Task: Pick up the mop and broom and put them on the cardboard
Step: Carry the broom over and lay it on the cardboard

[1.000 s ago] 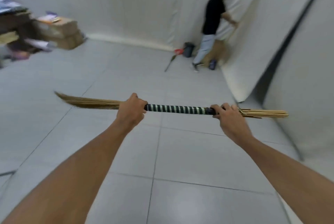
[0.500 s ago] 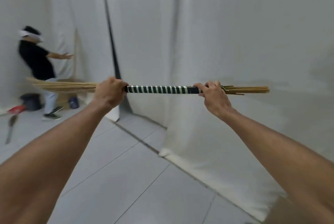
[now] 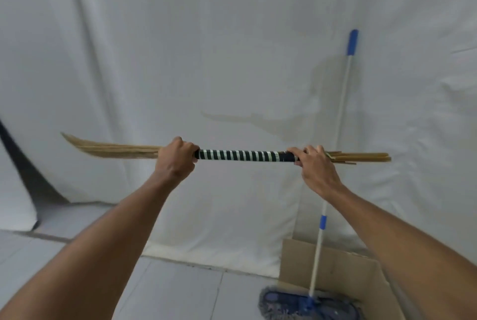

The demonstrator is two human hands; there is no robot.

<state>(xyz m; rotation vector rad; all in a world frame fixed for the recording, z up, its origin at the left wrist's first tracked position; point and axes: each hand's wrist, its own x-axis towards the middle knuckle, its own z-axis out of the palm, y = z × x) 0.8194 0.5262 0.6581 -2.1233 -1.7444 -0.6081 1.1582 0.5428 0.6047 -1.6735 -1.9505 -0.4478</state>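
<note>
I hold a straw broom (image 3: 245, 156) level at chest height, its black-and-silver striped handle between my hands. My left hand (image 3: 176, 159) grips where the bristles start, and they fan out to the left. My right hand (image 3: 316, 167) grips the handle's other end, where bare stick ends poke out to the right. A mop (image 3: 343, 102) with a white pole and blue grip leans upright against the white cloth wall. Its blue head (image 3: 289, 303) rests on a flat sheet of cardboard (image 3: 343, 275) on the floor at the lower right.
White cloth (image 3: 232, 48) hangs as a wall straight ahead and reaches the grey tiled floor (image 3: 180, 288). A dark gap (image 3: 31, 177) between cloth panels shows at the left.
My view has swung to the right: the other person and the corner have left the frame, and the mop and cardboard have come into view. Both hands keep the same grip on the broom.
</note>
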